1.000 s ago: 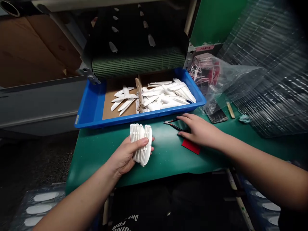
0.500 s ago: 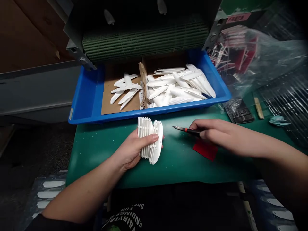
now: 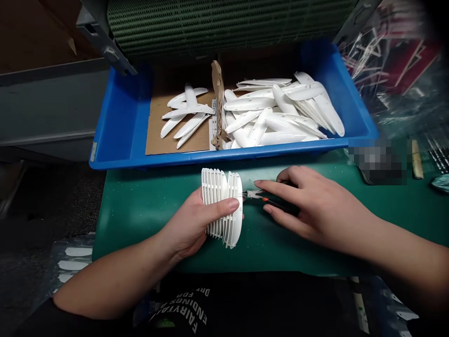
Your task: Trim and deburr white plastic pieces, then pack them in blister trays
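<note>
My left hand (image 3: 196,220) is closed around a stack of long, oval white plastic pieces (image 3: 234,229), held on edge with narrow gaps between them. Its thumb presses on the outermost piece. In my right hand (image 3: 315,206) is a pair of small nippers (image 3: 253,193) with dark handles and an orange band. Their tips reach the right edge of the stack; whether they touch it I cannot tell. The right fingers lie along both handles, which are spread apart. Both hands are above a green work surface (image 3: 140,201).
Behind my hands stands a blue tray (image 3: 119,117), split by a cardboard divider (image 3: 218,103). Loose white pieces (image 3: 256,105) lie heaped on its right side, several more on its left. A green ribbed conveyor belt (image 3: 228,25) ends above it. Clear plastic bags (image 3: 396,103) lie at right.
My right hand has brought the nippers left to the stack's edge, and their handles have spread. The left hand still holds the stack. The view has come closer to the tray.
</note>
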Available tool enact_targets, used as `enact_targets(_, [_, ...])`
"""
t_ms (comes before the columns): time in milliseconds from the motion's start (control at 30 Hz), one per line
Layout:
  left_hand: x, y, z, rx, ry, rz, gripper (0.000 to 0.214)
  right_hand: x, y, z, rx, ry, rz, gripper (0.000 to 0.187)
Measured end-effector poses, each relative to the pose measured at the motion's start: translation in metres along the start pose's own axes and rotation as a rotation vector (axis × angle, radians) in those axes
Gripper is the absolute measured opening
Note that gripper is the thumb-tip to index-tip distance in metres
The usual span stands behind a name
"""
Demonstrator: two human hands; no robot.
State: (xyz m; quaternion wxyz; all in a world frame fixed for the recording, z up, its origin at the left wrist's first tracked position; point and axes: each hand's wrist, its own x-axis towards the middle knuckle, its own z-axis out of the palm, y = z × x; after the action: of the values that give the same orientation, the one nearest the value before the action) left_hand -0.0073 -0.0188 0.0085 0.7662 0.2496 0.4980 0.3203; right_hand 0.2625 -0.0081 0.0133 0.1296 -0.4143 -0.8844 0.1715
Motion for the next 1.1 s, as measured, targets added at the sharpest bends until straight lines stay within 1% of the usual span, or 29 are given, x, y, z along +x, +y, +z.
enact_targets(167, [0.001,-0.002,0.001,0.057,-0.007,0.028,0.052,-0.002,-0.004,0.007,-0.111,0.01,-0.018,0.045])
enact_targets(300, [0.002,-0.002,0.002,0.094,0.014,0.068,0.055,-0.001,-0.005,0.012,-0.173,0.03,-0.02,0.046])
enact_targets(567, [0.003,-0.006,-0.001,0.174,0.088,0.115,0.059,-0.002,-0.007,0.019,-0.195,0.034,-0.027,0.046])
enact_targets(700, [0.002,-0.008,-0.005,0.201,0.108,0.145,0.056,-0.002,-0.01,0.021,-0.235,0.039,-0.045,0.044])
enact_targets(800, [0.002,-0.009,-0.008,0.204,0.083,0.155,0.051,-0.002,-0.013,0.022,-0.246,0.045,-0.049,0.043])
enact_targets(900, [0.003,-0.007,-0.011,0.201,0.029,0.165,0.047,-0.002,-0.015,0.023,-0.234,0.066,-0.06,0.04])
enact_targets(1000, [0.004,-0.005,-0.01,0.21,-0.023,0.168,0.041,-0.003,-0.012,0.024,-0.185,0.105,-0.073,0.037])
enact_targets(1100, [0.005,-0.002,-0.009,0.211,-0.035,0.164,0.041,-0.003,-0.007,0.023,-0.12,0.131,-0.052,0.036])
